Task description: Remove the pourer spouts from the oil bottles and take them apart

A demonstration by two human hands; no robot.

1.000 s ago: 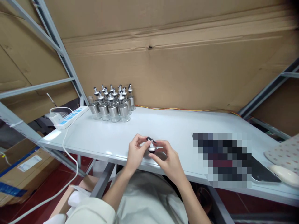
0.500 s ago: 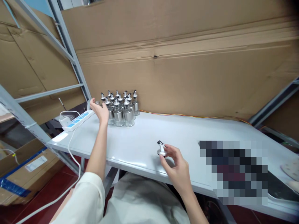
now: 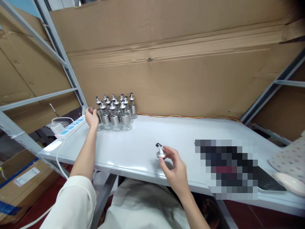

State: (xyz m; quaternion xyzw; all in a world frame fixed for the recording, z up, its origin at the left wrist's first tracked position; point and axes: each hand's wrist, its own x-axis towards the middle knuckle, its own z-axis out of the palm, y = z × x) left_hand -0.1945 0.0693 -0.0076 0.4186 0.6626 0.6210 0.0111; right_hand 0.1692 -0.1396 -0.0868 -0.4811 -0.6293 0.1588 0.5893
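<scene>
My right hand pinches a silver pourer spout with a black flip top, held upright just above the tabletop. At the left end of the table, my left hand has its fingers closed round the top of an open glass bottle. Most of that bottle is hidden behind the hand. Beside it stands a tight group of glass bottles with steel bands, each visible one topped with a similar pourer spout.
A white power strip with a plugged-in adapter lies along the left edge of the white table. To the right are a blurred-out dark device, a white mouse and a dotted mat. Cardboard walls the back.
My left hand has gone from spread fingers beside the open bottle to closing round its top. The right hand keeps the pourer spout in its pinch. The view has turned slightly right.
</scene>
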